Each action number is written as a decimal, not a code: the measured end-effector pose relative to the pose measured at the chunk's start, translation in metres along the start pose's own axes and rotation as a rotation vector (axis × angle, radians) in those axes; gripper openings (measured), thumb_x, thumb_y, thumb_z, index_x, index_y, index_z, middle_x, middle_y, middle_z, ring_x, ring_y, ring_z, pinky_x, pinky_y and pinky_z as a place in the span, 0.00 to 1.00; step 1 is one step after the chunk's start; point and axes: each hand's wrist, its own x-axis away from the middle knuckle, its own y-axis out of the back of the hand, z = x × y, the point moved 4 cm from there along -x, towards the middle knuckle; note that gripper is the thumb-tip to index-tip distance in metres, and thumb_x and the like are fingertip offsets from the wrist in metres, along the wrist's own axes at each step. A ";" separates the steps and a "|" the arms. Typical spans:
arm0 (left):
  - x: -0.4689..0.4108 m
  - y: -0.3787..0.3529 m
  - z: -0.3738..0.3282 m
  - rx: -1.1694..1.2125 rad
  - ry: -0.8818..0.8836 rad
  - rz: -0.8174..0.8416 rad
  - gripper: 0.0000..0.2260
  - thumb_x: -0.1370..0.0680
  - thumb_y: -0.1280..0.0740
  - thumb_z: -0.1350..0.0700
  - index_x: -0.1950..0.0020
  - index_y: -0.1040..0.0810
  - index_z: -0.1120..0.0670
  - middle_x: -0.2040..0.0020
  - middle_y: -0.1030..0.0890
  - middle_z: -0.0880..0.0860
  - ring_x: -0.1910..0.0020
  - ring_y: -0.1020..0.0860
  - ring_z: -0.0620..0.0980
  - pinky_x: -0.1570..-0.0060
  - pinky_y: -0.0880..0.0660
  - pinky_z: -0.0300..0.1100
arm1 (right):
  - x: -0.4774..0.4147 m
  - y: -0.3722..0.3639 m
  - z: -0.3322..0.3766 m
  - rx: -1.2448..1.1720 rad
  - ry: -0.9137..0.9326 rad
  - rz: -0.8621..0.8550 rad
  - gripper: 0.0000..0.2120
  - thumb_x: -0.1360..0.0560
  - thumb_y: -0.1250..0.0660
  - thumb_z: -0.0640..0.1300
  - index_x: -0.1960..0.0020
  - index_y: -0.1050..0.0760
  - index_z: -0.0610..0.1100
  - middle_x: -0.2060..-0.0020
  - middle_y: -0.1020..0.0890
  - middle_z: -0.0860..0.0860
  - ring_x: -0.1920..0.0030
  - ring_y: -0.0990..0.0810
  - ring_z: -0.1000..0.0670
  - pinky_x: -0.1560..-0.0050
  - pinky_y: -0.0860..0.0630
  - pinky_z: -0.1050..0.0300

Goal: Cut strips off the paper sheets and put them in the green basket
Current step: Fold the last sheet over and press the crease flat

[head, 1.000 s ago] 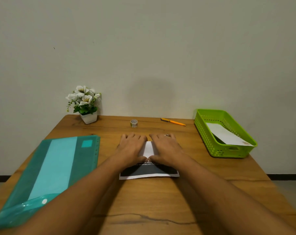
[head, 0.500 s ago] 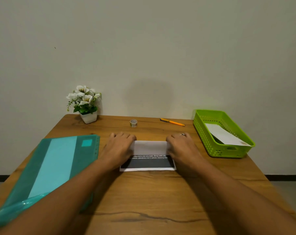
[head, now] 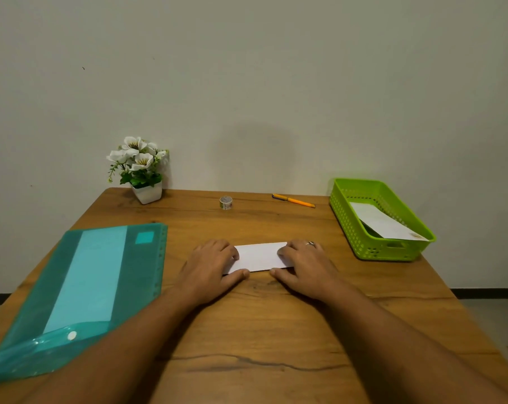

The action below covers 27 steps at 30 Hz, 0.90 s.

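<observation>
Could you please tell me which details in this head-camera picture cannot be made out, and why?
- Ends of the folded paper: covered by the left hand and right hand.
- Floor of the green basket: hidden by a white sheet; a dark item beneath it is unidentifiable.
- Pattern on the tape roll: too small.
- Near corner of the teal folder: cut off by the left edge.
- Any cutting tool: none visible.
</observation>
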 end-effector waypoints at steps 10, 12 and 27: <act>-0.012 -0.023 -0.017 0.032 -0.037 0.065 0.20 0.15 0.43 0.49 0.23 0.31 0.51 0.23 0.31 0.49 0.23 0.35 0.49 0.24 0.41 0.48 | -0.020 -0.018 0.047 -0.157 0.082 -0.041 0.20 0.16 0.43 0.49 0.27 0.29 0.43 0.27 0.27 0.45 0.27 0.30 0.45 0.24 0.38 0.49; -0.011 -0.028 -0.016 0.020 -0.026 0.101 0.23 0.14 0.47 0.49 0.19 0.38 0.52 0.19 0.37 0.49 0.20 0.42 0.49 0.21 0.48 0.49 | -0.019 -0.025 0.051 -0.215 0.095 -0.032 0.22 0.15 0.44 0.46 0.23 0.33 0.41 0.23 0.31 0.45 0.22 0.36 0.45 0.21 0.42 0.50; -0.007 -0.031 0.021 -0.132 0.189 0.256 0.34 0.16 0.58 0.35 0.16 0.58 0.53 0.16 0.57 0.52 0.17 0.58 0.52 0.19 0.57 0.56 | -0.021 -0.040 0.027 -0.034 -0.118 0.148 0.40 0.17 0.58 0.68 0.15 0.55 0.43 0.15 0.52 0.46 0.16 0.56 0.44 0.18 0.60 0.39</act>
